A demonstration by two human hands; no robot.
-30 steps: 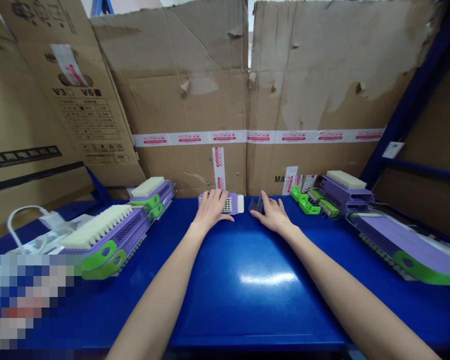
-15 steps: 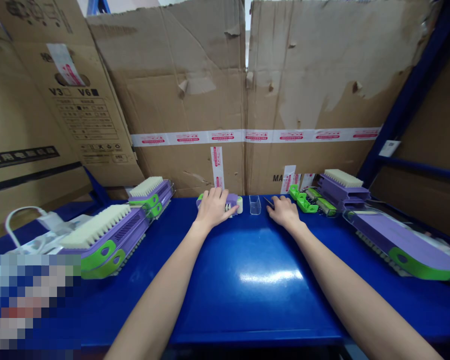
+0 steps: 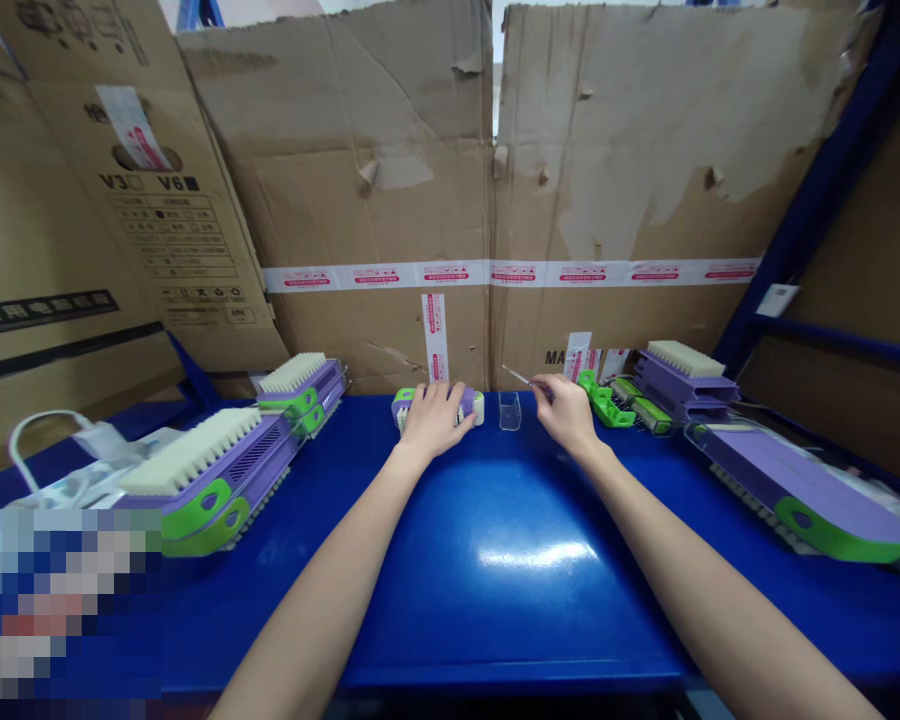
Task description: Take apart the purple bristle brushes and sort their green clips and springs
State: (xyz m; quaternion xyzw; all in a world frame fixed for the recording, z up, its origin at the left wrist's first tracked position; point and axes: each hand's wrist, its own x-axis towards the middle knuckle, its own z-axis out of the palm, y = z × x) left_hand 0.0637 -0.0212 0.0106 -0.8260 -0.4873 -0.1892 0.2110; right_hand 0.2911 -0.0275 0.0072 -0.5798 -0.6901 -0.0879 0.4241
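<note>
Between the forearms (image 3: 330,560) stretches the glossy blue desk (image 3: 450,600). Toward its far edge, the left hand (image 3: 436,425) clasps a purple-green plastic piece (image 3: 469,400), lying left-right, pale end rightward. Beside it is a clear boxy container (image 3: 510,412); the right hand (image 3: 567,412) pinches a thin rod (image 3: 517,375), tip leftward. Torn cardboard (image 3: 375,230) stands behind.

"V3" (image 3: 114,183), "V6" (image 3: 171,183) on carton (image 3: 172,235); "MA" (image 3: 555,358) on cardboard (image 3: 630,160)
</note>
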